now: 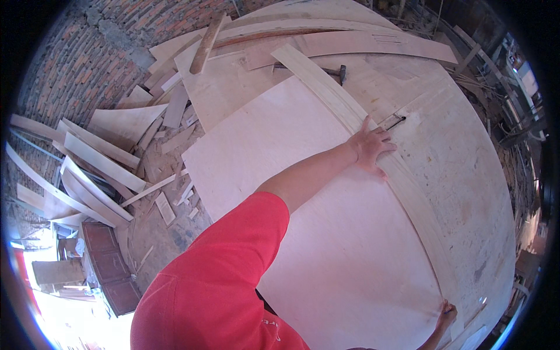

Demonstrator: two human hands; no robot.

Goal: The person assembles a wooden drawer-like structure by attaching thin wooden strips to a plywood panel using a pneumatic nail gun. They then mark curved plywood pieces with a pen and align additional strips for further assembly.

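Observation:
A large pale plywood sheet (350,251) lies flat in front of me. Along its right side runs a long, narrow wooden board (326,90). My left hand (370,149) rests on this board with its fingers spread, the arm in a red sleeve reaching across the sheet. Farther down, at the near right end of the board, my right hand (447,315) is closed. Something small and dark shows at its fingertips, beside the board's edge, too small to name.
A hammer (342,74) and a small dark tool (396,122) lie on the large work surface (466,192) beyond the board. Long curved wood strips (350,46) cover its far edge. Offcuts (165,209) litter the floor at left, near curved panels (99,160) and a brick wall (70,76).

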